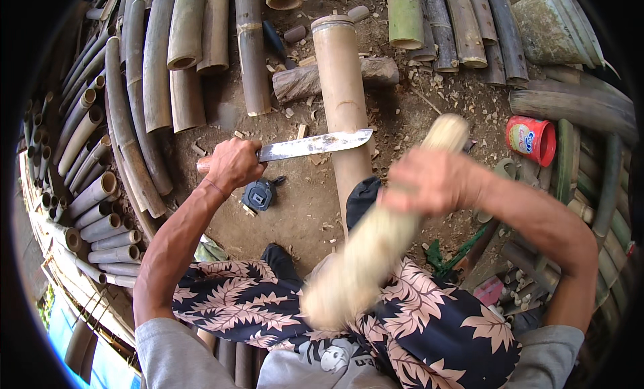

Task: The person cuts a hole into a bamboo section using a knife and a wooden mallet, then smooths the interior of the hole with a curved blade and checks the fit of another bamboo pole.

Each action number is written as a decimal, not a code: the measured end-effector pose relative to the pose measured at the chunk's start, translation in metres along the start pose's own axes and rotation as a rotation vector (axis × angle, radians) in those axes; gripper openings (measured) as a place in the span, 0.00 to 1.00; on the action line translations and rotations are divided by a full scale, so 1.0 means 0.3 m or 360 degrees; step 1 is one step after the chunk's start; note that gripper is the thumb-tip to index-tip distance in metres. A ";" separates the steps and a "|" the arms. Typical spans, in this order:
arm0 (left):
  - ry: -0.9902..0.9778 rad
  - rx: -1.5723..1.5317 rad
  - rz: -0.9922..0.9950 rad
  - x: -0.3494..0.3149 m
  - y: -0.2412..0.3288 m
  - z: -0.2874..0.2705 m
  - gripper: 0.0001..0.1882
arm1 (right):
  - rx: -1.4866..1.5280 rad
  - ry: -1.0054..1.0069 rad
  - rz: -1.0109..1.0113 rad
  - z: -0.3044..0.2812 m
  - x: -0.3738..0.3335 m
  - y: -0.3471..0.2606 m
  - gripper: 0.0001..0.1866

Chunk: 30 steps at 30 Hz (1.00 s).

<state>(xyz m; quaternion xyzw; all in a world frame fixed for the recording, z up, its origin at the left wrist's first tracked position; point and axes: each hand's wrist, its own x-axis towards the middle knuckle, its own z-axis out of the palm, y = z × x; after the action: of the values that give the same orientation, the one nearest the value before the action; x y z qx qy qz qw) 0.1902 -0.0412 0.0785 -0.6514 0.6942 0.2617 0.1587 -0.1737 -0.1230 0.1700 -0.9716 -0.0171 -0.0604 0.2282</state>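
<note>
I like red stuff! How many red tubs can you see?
1. The red tub lies on its side on the ground at the right, beyond the right hand. Others may be hidden under bamboo.

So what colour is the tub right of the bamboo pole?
Red tub, with a white label, clearest in the head view.

Your shorts [429, 328] are dark with tan leaf prints; the tub [531, 140] is red, the pole [343, 100] tan.

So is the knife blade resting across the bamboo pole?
Yes, the left hand holds the knife with its blade tip lying across the pole.
</note>
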 end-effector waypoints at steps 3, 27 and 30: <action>0.0115 -0.0092 0.0007 -0.009 -0.012 0.013 0.10 | -0.0510 -0.0731 0.0733 -0.088 -0.032 0.151 0.39; 0.0012 -0.0078 0.0032 0.035 -0.022 -0.008 0.11 | -0.0153 -0.0515 0.0858 -0.085 0.014 -0.038 0.40; -0.0011 -0.0007 0.0125 0.053 -0.013 -0.019 0.09 | 0.0233 -0.0039 0.0172 -0.045 0.085 -0.194 0.29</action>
<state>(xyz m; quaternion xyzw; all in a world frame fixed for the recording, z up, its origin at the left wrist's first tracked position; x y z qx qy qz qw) 0.1932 -0.0576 0.0736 -0.6232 0.7181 0.2716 0.1492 -0.1534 -0.0767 0.2111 -0.9525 0.0283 -0.0346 0.3013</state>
